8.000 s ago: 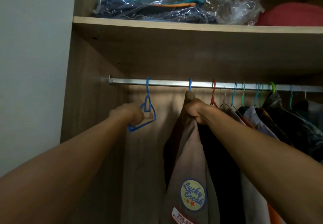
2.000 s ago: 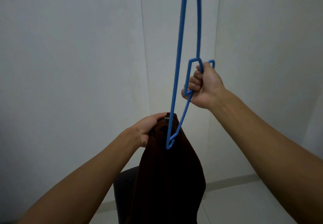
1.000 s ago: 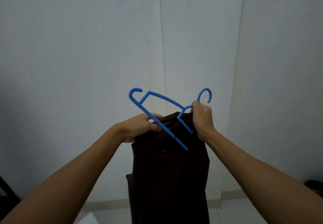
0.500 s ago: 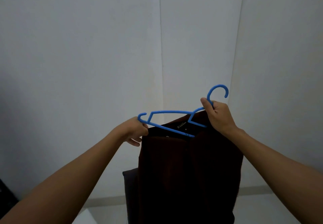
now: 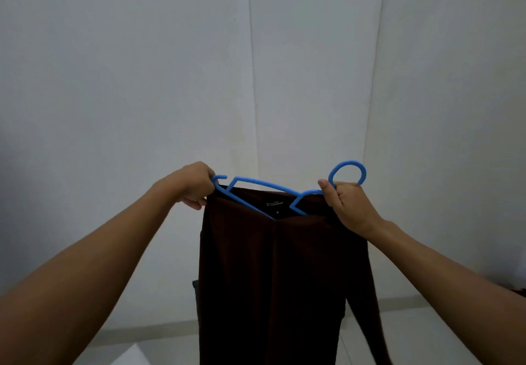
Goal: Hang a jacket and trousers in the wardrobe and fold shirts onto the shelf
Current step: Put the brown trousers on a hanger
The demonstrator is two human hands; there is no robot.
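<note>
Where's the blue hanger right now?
Head view, centre: the blue hanger is inside the dark brown garment's neck, held between the left hand and right hand.

Pale panelled walls [image 5: 142, 80] meeting at a corner are standing in dim light, adjoining a light tiled floor [image 5: 412, 336] below.

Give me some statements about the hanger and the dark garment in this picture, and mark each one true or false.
1. The hanger is blue. True.
2. The right hand holds the hanger just below its hook. True.
3. The dark brown garment lies folded on a shelf. False: it hangs down from the hanger, held in the air.
4. The left hand hangs free. False: its grip is at the hanger's left end.
5. The hanger is on a wardrobe rail. False: no rail is visible.
</note>
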